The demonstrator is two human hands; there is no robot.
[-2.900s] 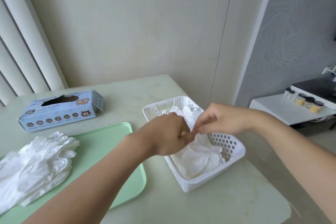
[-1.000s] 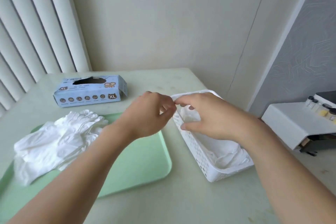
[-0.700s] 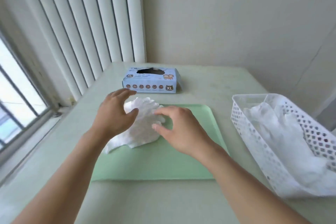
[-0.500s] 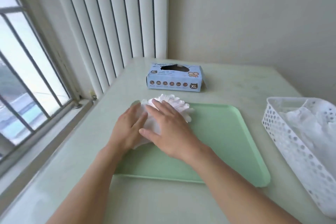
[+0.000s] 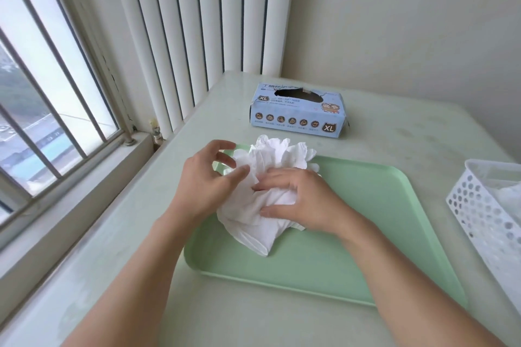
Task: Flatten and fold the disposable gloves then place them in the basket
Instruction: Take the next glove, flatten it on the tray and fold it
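Observation:
A rumpled pile of white disposable gloves (image 5: 277, 155) lies on the far left part of a mint-green tray (image 5: 355, 236). My right hand (image 5: 306, 200) rests on the pile's near side, with its thumb and curled fingers gripping a bunch of glove material. My left hand (image 5: 207, 182) is at the pile's left edge; its thumb touches the gloves and its fingers are lifted, spread and loosely bent. The white perforated basket (image 5: 479, 214) stands at the right edge of view, cut off by the frame, with white gloves (image 5: 511, 194) inside.
A light-blue XL glove box (image 5: 298, 117) with an open top slot sits behind the tray on the pale green table (image 5: 408, 135). A barred window and vertical blinds run along the left side. A plain wall stands behind the table.
My hands left the basket and moved left to the glove pile on the tray. Since half a second ago the right hand has bunched up gloves and the left fingers have lifted.

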